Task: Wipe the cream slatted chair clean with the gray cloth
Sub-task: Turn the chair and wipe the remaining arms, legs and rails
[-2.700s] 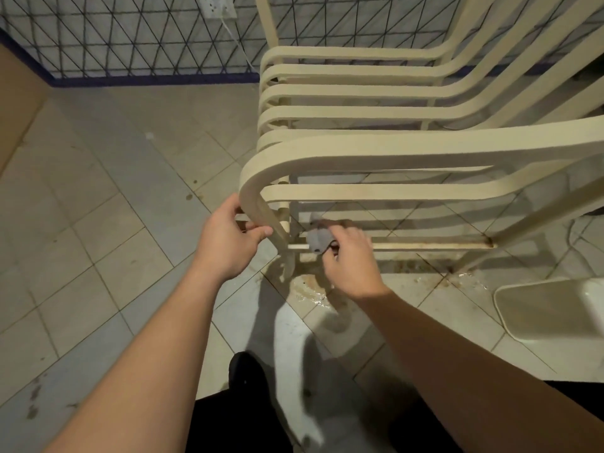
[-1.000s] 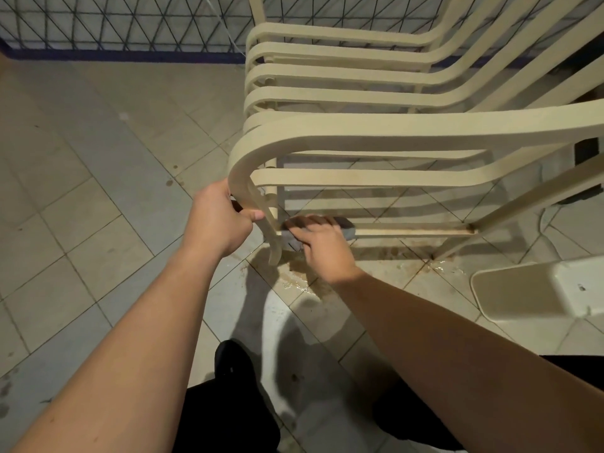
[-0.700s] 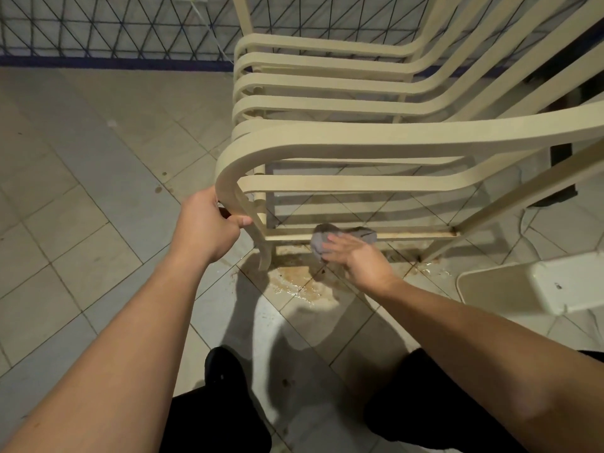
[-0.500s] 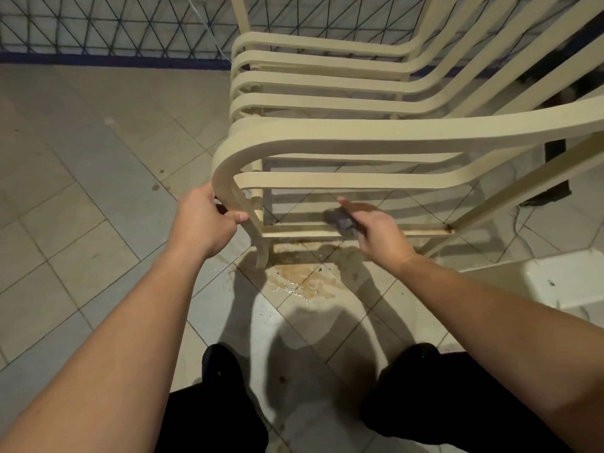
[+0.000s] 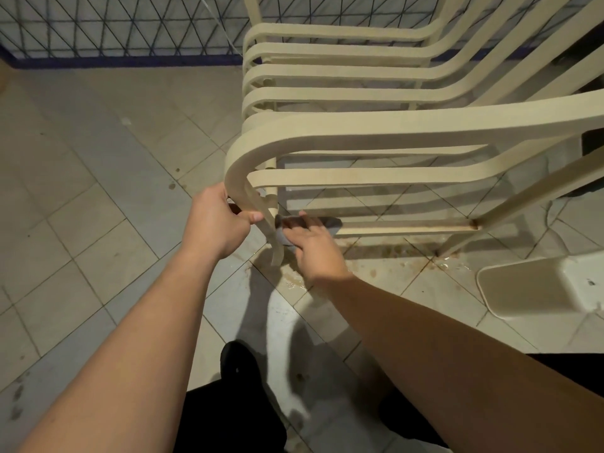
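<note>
Far left: tiled floor [image 5: 81, 197] with dark spots, wire mesh fence [image 5: 114, 24] along the top over a dark blue base strip. Left hand [image 5: 217, 223] grips the curved front leg of the cream slatted chair [image 5: 359, 129], fingers wrapped round it, thumb tip pressed on the near face. Just right of that leg, gray cloth [image 5: 328, 222] sits against the low crossbar [image 5: 408, 227], mostly hidden under the right hand [image 5: 310, 245]; only dark edges show beside the fingers and below the thumb side. Right hand presses the cloth onto the bar with fingers fairly straight and close together; cannot tell if the thumb pinches the cloth. The leg partly blocks the cloth's left end. Brown wet stains [image 5: 385, 256] on the floor under the bar. Chair slats and armrest fill the upper right, the armrest crossing above both hands. Far right: a cream plastic basin [image 5: 536, 286] on the floor, cut off by the frame edge. Dark clothing and a shoe [image 5: 238, 364] at bottom. Versus half a second ago: right hand and cloth have slid left along the crossbar, now close to the front leg; left hand's grip unchanged; the view has shifted slightly.
</note>
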Demonstrator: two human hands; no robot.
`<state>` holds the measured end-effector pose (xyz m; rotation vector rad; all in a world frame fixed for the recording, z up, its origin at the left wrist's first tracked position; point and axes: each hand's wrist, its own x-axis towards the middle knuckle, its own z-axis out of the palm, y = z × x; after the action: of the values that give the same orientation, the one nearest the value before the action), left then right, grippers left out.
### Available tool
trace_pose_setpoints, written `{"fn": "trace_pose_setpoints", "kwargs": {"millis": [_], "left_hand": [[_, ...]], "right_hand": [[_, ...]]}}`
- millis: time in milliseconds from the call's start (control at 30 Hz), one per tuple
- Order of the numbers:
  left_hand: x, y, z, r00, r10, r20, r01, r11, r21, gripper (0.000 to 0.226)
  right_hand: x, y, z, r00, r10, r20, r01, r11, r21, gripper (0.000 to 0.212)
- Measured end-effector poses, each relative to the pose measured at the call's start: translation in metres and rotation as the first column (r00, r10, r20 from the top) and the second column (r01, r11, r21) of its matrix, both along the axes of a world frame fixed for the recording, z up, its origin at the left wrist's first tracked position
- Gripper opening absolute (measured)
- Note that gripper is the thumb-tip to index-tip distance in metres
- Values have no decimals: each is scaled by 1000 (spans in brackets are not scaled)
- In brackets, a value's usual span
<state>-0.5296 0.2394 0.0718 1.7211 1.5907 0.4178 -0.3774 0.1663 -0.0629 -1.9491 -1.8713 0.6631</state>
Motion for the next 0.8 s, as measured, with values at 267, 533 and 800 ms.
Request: {"fn": "trace_pose_setpoints", "kwargs": {"millis": [267,533,800], "left_hand": [[-3,4,2,998,-50,-32,50,999,-6,26],[-7,10,1,977,-187,-99,187,982,-5,44],[-17,9,7,962,-238,-137,239,971,-8,33]], "right_hand": [[20,-8,15,985,-170,-2,169,984,-59,47],[-54,-16,47,630,-386,-674,402,905,-142,41],[-57,3,108,720,-126,-682,415,866,277,50]]}}
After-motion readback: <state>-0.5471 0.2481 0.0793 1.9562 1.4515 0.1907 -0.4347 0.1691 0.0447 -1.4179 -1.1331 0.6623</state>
